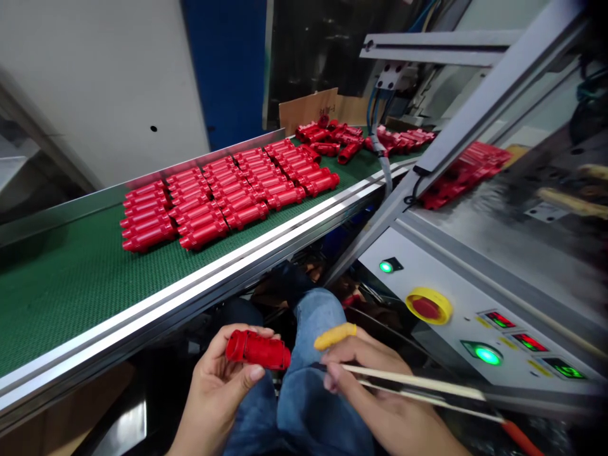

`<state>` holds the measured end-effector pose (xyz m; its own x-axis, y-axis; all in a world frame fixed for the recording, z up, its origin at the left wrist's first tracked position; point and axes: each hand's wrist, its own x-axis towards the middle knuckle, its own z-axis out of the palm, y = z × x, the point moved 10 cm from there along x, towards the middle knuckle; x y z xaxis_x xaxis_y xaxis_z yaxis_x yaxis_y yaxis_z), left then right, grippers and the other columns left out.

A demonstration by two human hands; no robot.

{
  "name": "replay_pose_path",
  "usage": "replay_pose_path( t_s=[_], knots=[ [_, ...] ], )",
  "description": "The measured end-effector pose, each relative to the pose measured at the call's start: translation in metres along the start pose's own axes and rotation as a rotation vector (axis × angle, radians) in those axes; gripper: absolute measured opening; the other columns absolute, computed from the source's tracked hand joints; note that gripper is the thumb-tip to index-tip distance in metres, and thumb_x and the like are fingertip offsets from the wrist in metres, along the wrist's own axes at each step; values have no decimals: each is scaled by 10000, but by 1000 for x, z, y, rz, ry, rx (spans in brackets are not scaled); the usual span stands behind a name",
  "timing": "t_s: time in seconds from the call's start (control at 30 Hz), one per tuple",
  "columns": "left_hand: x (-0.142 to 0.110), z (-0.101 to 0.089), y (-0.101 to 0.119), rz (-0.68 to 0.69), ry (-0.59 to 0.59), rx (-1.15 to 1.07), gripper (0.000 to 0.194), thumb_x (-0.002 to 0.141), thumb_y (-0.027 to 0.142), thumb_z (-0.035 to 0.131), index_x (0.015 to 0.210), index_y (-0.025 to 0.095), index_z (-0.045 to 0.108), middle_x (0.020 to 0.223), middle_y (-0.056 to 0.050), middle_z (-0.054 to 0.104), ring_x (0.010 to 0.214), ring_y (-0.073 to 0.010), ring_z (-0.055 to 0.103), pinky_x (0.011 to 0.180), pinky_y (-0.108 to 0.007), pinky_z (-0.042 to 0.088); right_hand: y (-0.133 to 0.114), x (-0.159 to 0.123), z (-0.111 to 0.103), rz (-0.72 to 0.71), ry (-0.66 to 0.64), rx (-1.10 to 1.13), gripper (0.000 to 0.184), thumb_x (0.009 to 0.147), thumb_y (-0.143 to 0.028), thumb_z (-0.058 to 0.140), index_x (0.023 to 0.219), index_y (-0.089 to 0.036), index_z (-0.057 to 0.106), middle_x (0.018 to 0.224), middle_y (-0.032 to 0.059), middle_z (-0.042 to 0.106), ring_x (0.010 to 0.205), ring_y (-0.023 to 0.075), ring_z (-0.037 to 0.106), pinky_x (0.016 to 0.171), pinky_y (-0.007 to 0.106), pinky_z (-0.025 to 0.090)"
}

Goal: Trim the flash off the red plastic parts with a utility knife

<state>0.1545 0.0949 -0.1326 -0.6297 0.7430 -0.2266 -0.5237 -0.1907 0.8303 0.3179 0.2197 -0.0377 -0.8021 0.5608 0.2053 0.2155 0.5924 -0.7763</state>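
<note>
Green conveyor (71,272); hands (216,383) (375,380) hold red part (261,351), tool (415,379)

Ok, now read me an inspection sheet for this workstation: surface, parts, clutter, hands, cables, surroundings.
Surface: green belt with a metal edge rail.
Parts: red cylindrical parts lie in rows on the belt; one red piece is in hand.
Clutter: jumbled red pile near cardboard.
Hands: left hand holds the red piece; right hand grips a slim pale tool and wears a yellow finger cover.
Cables: grey cable bundle hangs by the machine frame.
Surroundings: control panel with lit green buttons and digital displays.
</note>
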Motion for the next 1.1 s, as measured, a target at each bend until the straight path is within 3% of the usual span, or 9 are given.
replay_pose_path(
  t_s=[0.13,0.3,0.5,0.6,0.73,0.87,0.97,1.03,1.1],
  knots=[
    [-1,2,-4,-32,-13,-42,370,739,235,904,1068,204,738,1089,-97,794,1118,-353,745,981,-409,590,4,0,-6,-6,142,-30,113,976,-188,577,991,-207,688,864,19,682,828,93,681,754,174,537],
    [-4,4,-11,-98,-40,-103,402,768,250,890,1133,213,725,1108,-110,797,1198,-383,706,1048,-443,548,28,0,18,180,52,213,126,1002,-288,598,1040,-212,691,833,-7,678,674,59,689,651,155,548],
    [-4,6,-14,-158,-70,-201,397,804,233,862,1170,205,712,1148,-138,795,1254,-378,673,1095,-459,508,12,1,13,88,58,111,107,954,-285,666,922,-219,744,841,4,710,780,70,687,728,146,520],
    [-5,10,-17,-194,-92,-247,362,836,221,830,1177,200,711,1158,-149,793,1267,-363,665,1104,-444,494,31,-2,21,289,10,140,290,974,-404,622,829,-172,716,736,10,666,617,56,613,592,147,472],
    [-5,18,-19,-184,-95,-253,343,793,228,869,1104,231,724,1128,-104,801,1279,-347,659,1086,-420,502,61,-17,60,668,-129,419,520,876,-652,652,900,-134,681,596,-33,549,386,19,442,378,129,319],
    [-6,10,-13,-87,-66,-33,392,673,258,960,1006,245,754,1162,-72,798,1152,-292,725,1007,-341,535,67,-14,76,771,-141,640,636,766,-732,712,908,-116,640,588,-20,592,353,29,460,341,119,319],
    [-12,14,-28,-228,-226,75,571,572,422,1001,1036,185,768,1026,-103,807,914,-221,761,811,-239,558,66,-3,68,745,-187,619,581,780,-683,720,876,-117,625,609,-17,616,357,17,458,347,110,346],
    [-20,23,-43,-391,-366,29,537,684,545,911,992,137,747,880,-119,789,786,-199,754,696,-223,539,61,3,68,729,-278,590,532,755,-621,773,831,-115,627,602,-19,615,353,18,452,343,116,352],
    [-26,30,-53,-513,-428,-40,405,820,499,823,987,150,702,833,-113,776,733,-215,763,668,-264,545,55,6,70,718,-355,584,481,735,-559,815,803,-117,637,604,-13,626,360,30,459,344,131,358]
  ],
)
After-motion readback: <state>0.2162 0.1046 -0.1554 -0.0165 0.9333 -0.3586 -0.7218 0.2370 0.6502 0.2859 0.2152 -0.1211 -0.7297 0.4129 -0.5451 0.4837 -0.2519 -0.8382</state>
